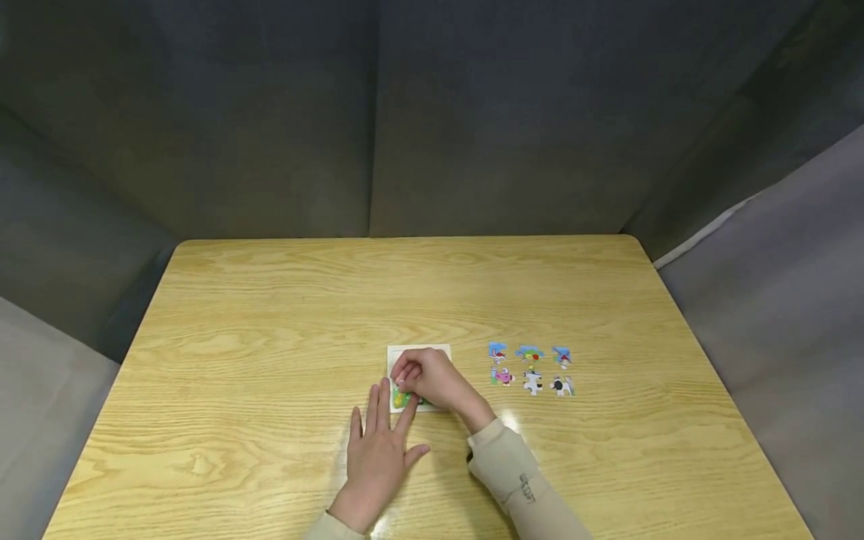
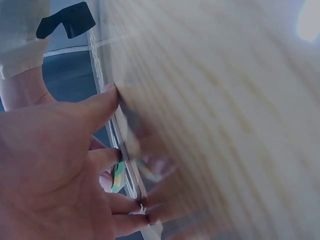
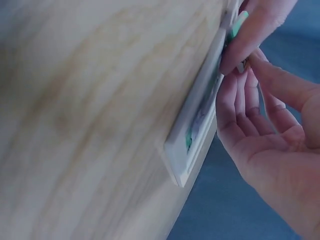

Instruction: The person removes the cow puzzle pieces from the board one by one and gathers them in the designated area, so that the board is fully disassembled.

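Note:
A small white-framed puzzle board (image 1: 442, 349) lies on the wooden table, partly covered by both hands. Green and yellow puzzle pieces (image 1: 398, 400) show in its lower left part. Over the board, my right hand (image 1: 435, 377) pinches a small puzzle piece (image 3: 242, 66) between thumb and finger; its picture is mostly hidden. My left hand (image 1: 376, 454) is spread with straight fingers at the board's near left corner. Its index finger reaches over the near edge of the frame, and the other fingertips stay along the left side.
To the right of the board, several loose puzzle pieces (image 1: 532, 383) lie in two rows, some with blue sky, one pink, others black and white. The wooden table (image 1: 270, 300) has dark curtains (image 1: 506, 120) behind it and grey ones at the sides.

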